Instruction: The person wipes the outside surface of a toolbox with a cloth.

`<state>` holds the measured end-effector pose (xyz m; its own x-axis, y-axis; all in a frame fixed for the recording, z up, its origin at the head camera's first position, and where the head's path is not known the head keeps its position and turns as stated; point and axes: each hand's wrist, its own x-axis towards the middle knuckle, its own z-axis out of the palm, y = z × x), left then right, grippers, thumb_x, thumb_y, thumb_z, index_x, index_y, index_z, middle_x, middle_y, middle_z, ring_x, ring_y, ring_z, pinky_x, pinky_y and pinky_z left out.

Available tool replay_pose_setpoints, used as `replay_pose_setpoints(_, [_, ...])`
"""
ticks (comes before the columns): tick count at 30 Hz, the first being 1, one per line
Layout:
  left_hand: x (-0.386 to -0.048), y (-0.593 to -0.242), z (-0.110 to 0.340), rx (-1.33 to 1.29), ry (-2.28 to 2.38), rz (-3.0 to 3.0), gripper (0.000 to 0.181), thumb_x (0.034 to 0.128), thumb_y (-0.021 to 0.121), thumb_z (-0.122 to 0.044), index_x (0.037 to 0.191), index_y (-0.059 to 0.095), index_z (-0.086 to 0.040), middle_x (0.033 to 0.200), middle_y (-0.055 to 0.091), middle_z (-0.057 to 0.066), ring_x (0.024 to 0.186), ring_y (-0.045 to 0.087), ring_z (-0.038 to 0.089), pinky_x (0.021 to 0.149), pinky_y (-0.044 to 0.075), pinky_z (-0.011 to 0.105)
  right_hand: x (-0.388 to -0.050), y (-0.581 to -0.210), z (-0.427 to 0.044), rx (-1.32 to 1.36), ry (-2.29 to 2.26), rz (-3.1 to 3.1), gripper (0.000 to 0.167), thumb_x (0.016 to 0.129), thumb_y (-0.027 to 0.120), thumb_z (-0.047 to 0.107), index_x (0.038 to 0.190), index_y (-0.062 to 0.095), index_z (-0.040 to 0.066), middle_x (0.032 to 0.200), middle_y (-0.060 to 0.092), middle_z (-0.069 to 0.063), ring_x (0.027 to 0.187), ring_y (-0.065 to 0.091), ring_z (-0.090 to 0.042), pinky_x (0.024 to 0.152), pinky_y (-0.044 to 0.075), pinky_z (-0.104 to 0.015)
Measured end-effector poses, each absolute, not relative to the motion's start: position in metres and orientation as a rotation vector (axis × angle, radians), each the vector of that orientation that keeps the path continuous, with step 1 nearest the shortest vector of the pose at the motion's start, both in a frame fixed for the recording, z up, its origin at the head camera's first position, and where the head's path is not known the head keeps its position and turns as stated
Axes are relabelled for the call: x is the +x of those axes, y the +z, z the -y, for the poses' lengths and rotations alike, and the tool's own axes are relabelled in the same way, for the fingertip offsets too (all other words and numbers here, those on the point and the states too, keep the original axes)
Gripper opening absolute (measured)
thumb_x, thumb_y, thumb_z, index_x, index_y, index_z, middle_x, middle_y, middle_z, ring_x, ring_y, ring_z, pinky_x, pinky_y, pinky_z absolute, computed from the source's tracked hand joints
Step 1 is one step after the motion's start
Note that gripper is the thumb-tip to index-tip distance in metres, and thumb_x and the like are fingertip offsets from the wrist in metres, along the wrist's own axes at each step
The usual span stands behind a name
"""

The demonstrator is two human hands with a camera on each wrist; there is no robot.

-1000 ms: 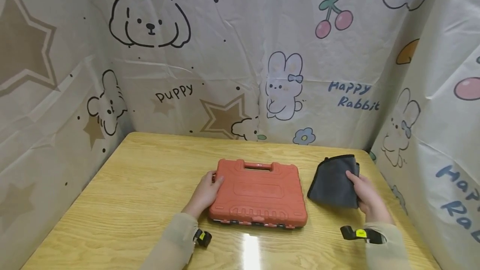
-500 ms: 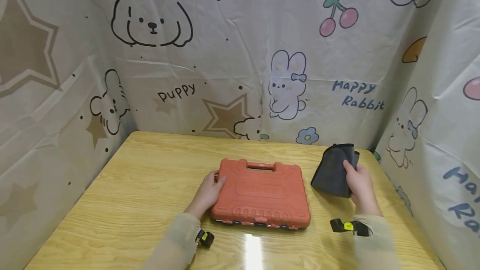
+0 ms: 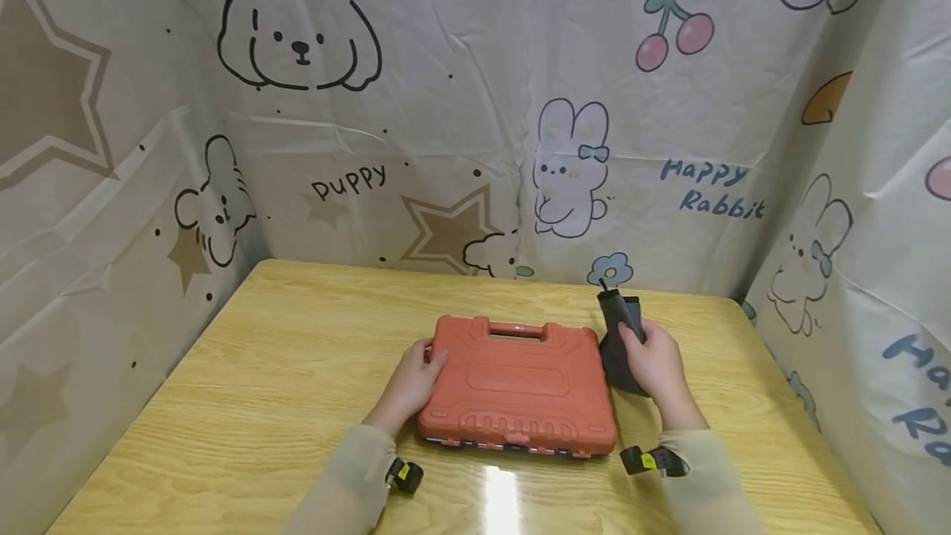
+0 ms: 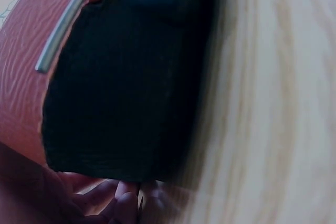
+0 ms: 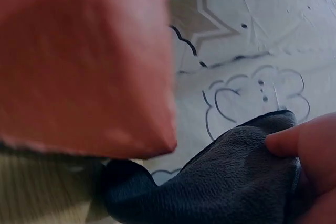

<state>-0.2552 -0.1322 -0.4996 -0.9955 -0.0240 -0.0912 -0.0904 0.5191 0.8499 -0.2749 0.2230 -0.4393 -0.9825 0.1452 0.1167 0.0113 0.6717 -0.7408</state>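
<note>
A red plastic carrying case (image 3: pixel 516 382) with a built-in handle lies on the table, lid up. My left hand (image 3: pixel 409 380) grips its left side, thumb over the lid's edge. From the left wrist, the case's dark lower half (image 4: pixel 115 93) and a metal pin beside the red lid (image 4: pixel 21 87) show close up, fingers (image 4: pixel 123 203) below them. My right hand (image 3: pixel 660 366) pinches a folded dark grey cloth (image 3: pixel 618 353) along the case's right side. The right wrist view shows the thumb on the cloth (image 5: pixel 231 174); whether its lower fold touches the case I cannot tell.
The wooden table (image 3: pixel 297 337) ends at a patterned fabric backdrop (image 3: pixel 446 106), which also hangs along both sides. A black camera strap (image 3: pixel 404 473) is on the left wrist, another strap (image 3: pixel 654 461) on the right. Light glares on the table (image 3: pixel 501 502) in front of the case.
My right hand has carried the cloth leftward, first lifting it a little, up to the case's right side. The cloth now shows edge-on. The left hand keeps its hold; the case stays put.
</note>
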Motion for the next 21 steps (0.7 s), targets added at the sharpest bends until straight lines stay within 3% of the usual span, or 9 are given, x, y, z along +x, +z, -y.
replay_pose_setpoints(4, [-0.255, -0.498, 0.132, -0.103, 1.495, -2.693, 0.057, 0.1105, 0.046, -0.031, 0.152, 0.039, 0.007, 0.14, 0.052, 0.028, 0.131, 0.053, 0.042, 0.111, 0.041, 0.059, -0.276, -0.443, -0.21, -0.022, 1.112, 2.727, 0.03, 0.106, 0.056, 0.022, 0.1, 0.07, -0.004, 0.098, 0.07, -0.022, 0.086, 0.063, -0.032, 0.072, 0.048, -0.038])
replay_pose_setpoints(8, [-0.254, -0.498, 0.132, -0.096, 1.489, -2.705, 0.055, 0.1107, 0.046, -0.03, 0.151, 0.041, 0.007, 0.138, 0.053, 0.029, 0.129, 0.054, 0.042, 0.11, 0.042, 0.058, -0.278, -0.446, -0.198, 0.113, 1.015, 2.765, 0.025, 0.105, 0.057, 0.019, 0.095, 0.07, 0.001, 0.104, 0.07, -0.02, 0.089, 0.062, -0.033, 0.077, 0.047, -0.043])
replay_pose_setpoints(12, [-0.254, -0.497, 0.131, -0.092, 1.493, -2.7, 0.055, 0.1108, 0.046, -0.03, 0.151, 0.041, 0.007, 0.139, 0.053, 0.028, 0.129, 0.054, 0.041, 0.109, 0.043, 0.058, -0.28, -0.447, -0.188, 0.285, 0.884, 2.804, 0.02, 0.104, 0.059, 0.016, 0.103, 0.073, 0.002, 0.116, 0.07, -0.021, 0.107, 0.066, -0.04, 0.094, 0.052, -0.053])
replay_pose_setpoints(15, [-0.254, -0.497, 0.131, -0.087, 1.49, -2.705, 0.055, 0.1108, 0.046, -0.03, 0.151, 0.041, 0.007, 0.138, 0.053, 0.028, 0.128, 0.054, 0.042, 0.109, 0.043, 0.059, -0.28, -0.448, -0.185, 0.415, 0.757, 2.826, 0.024, 0.103, 0.062, 0.015, 0.116, 0.074, -0.001, 0.125, 0.07, -0.022, 0.121, 0.064, -0.043, 0.106, 0.048, -0.057])
replay_pose_setpoints(21, [-0.254, -0.499, 0.131, -0.114, 1.462, -2.74, 0.055, 0.1102, 0.047, -0.032, 0.15, 0.042, 0.006, 0.139, 0.054, 0.029, 0.131, 0.053, 0.042, 0.111, 0.041, 0.059, -0.277, -0.451, -0.186, 0.574, 0.601, 2.837, 0.03, 0.101, 0.065, 0.012, 0.126, 0.071, -0.003, 0.131, 0.069, -0.02, 0.125, 0.063, -0.042, 0.108, 0.048, -0.055])
